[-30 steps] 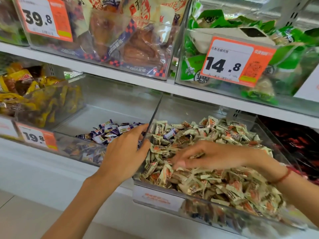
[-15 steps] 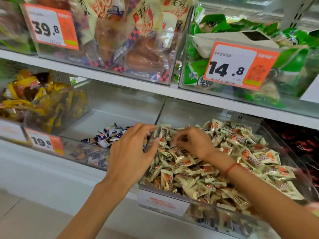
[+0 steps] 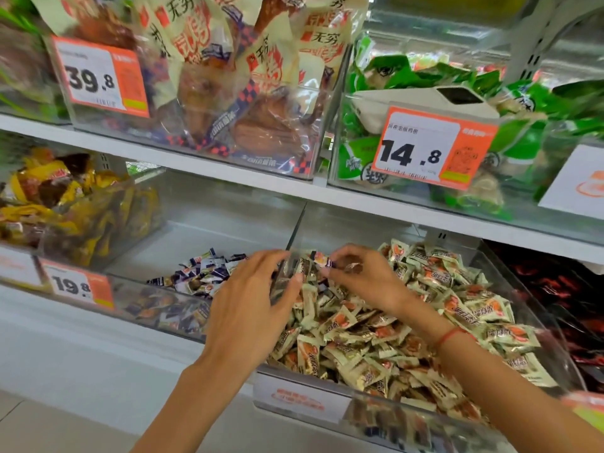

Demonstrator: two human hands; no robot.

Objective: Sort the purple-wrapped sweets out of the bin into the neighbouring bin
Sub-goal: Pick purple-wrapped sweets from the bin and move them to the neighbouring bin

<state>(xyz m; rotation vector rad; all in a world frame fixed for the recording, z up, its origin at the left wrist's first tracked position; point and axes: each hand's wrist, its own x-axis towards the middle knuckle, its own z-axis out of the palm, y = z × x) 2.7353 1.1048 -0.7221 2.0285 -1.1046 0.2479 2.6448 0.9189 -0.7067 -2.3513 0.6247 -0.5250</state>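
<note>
A clear bin on the lower shelf is heaped with beige-green wrapped sweets. My right hand pinches one purple-wrapped sweet just above the heap, near the clear divider on the bin's left side. My left hand rests on that divider with its fingers spread over the edge, holding nothing. The neighbouring bin to the left holds a small pile of purple-wrapped sweets.
Yellow-wrapped snacks fill the bin further left, behind a 19.8 price tag. Dark red packets lie to the right. The upper shelf carries bins of packaged chicken and green packets with 39.8 and 14.8 tags.
My right hand swept left across the heap, then lifted a purple-wrapped sweet up by the divider. My left hand stayed on the divider.
</note>
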